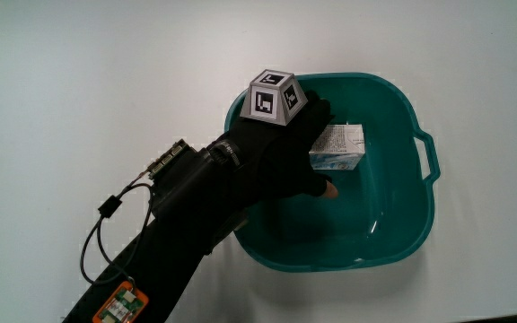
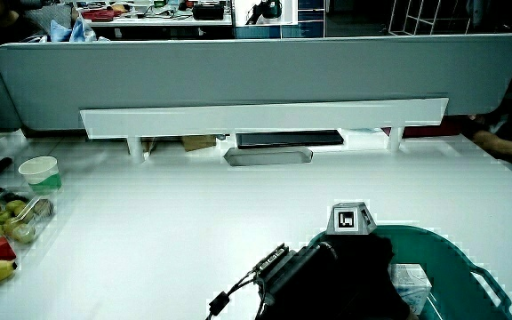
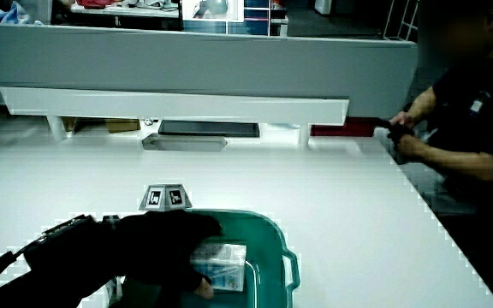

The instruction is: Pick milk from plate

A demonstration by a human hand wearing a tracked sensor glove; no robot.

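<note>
The hand (image 1: pixel 290 148) reaches into the teal basin (image 1: pixel 402 224) on the table (image 1: pixel 79 81), its fingers closed around the milk carton (image 1: pixel 341 148) lying inside.

Hand (image 1: pixel 281 152) reaches into teal plastic basin (image 1: pixel 393 229), fingers wrapped around small milk carton (image 1: pixel 341 148). Carton lies on its side on the basin floor, under the fingertips. Patterned cube (image 1: pixel 275 97) sits on the hand's back. Forearm carries a black cable (image 1: pixel 106 224) over the white table (image 1: pixel 79 81).
</note>
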